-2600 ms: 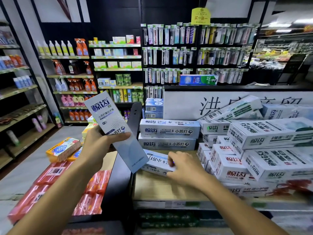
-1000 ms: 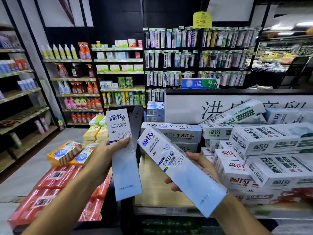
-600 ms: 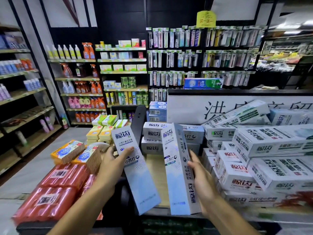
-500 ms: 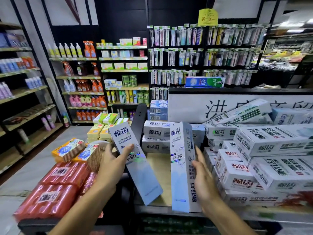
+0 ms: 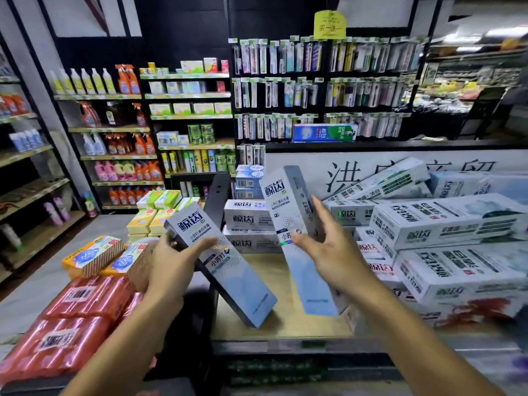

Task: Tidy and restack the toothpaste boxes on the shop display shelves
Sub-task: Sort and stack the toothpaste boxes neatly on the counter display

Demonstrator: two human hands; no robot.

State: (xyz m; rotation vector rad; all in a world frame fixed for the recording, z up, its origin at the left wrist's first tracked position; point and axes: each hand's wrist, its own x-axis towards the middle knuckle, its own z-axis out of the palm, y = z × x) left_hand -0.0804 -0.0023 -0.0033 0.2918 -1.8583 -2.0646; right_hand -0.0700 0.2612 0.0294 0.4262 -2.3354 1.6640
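The left hand grips a toothpaste box, thumb across its front and fingers behind, the box tilted over the wooden shelf. The right hand holds a second box nearly upright, thumb on its front and fingers spread along its right side.

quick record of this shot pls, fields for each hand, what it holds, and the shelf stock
left hand: grips left-hand box, tilted, top end leaning left
right hand: pinches right-hand box, nearly upright, front facing camera
shelf: bare wooden patch below both held boxes
back stack: two boxes lying flat
right pile: white boxes heaped unevenly
boxes touching shelf: cannot tell
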